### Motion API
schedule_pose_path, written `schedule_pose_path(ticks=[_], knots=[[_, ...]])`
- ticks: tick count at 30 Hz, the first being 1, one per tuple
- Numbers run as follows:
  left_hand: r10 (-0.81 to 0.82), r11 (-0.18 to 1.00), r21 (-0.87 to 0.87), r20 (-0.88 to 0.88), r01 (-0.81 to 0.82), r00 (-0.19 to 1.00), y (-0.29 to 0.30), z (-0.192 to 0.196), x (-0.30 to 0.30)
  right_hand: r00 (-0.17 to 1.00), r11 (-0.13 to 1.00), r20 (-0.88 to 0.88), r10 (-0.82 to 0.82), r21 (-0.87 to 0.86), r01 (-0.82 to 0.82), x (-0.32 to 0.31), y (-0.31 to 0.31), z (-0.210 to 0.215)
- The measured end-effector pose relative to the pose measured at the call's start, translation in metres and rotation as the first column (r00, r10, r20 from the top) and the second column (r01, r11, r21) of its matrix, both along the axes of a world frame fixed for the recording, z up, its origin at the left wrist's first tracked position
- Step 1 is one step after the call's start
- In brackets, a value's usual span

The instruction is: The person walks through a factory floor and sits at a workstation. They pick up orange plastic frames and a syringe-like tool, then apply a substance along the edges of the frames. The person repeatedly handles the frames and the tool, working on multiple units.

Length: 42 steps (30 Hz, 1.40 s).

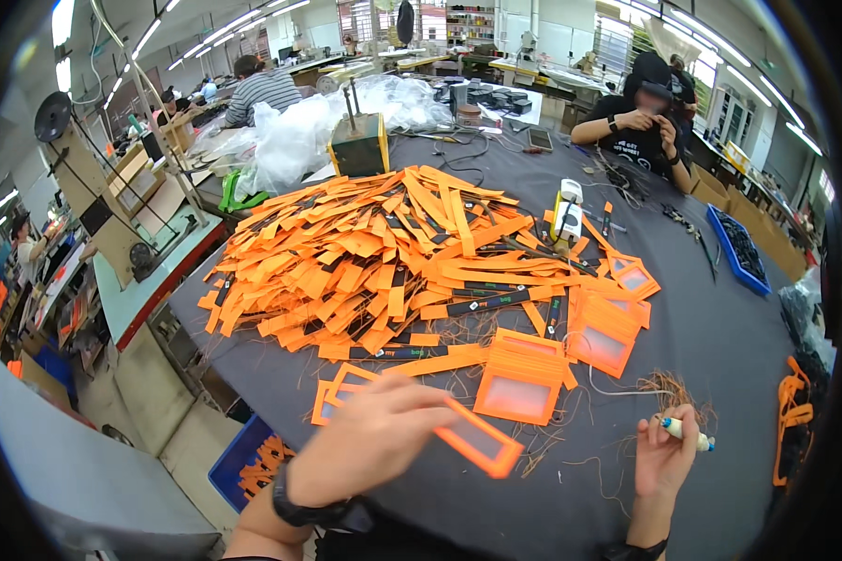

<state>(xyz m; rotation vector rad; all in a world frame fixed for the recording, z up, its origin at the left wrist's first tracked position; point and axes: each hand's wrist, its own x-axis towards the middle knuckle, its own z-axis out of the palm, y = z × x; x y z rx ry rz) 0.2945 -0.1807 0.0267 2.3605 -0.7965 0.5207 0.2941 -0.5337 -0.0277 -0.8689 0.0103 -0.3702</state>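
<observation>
My left hand [370, 425] pinches the end of an orange-framed pouch with a clear window [485, 439], held tilted above the table's near edge. To its right, my right hand [662, 463] is closed around a short white pen-like tool with teal ends [689, 434]; its tip is too small to make out. Behind my left hand lie a few similar framed pouches [350, 376]. A stack of framed pouches [519, 397] sits just beyond the held one, and another stack [603, 341] lies farther right.
A large heap of orange and black straps [346, 252] covers the dark tabletop [711, 346]. Loose thread ends [669, 388] lie near my right hand. A white-yellow device [567, 215] stands behind. A blue tray [739, 251] is at right, a blue bin [243, 458] below left. A person [641, 122] works opposite.
</observation>
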Motion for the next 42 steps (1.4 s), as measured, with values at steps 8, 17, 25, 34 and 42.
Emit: schedule_pose_path(ticks=[8,17,25,34,42], knots=[[0.417,0.827,0.411,0.009,-0.383,0.909,0.063,-0.043,-0.022,0.996,0.996,-0.086,0.036,0.086,-0.029,-0.002,0.010,0.004],[-0.106,0.938,0.316,-0.137,0.145,0.985,-0.047,-0.018,0.046,0.994,0.998,-0.092,0.051,0.025,-0.049,0.003,0.001,-0.001],[-0.038,0.886,0.458,-0.073,0.067,0.997,-0.068,-0.040,0.063,0.996,0.998,-0.076,0.053,0.025,-0.052,0.002,-0.008,-0.001],[-0.024,0.993,0.109,-0.263,0.054,0.964,-0.053,-0.040,0.075,0.994,0.994,-0.025,0.110,0.030,-0.110,0.002,-0.003,0.001],[-0.581,0.606,-0.726,-0.683,-0.325,0.442,-0.037,-0.039,0.047,0.563,0.582,-0.147,0.813,0.198,-0.789,-0.012,0.075,-0.038]])
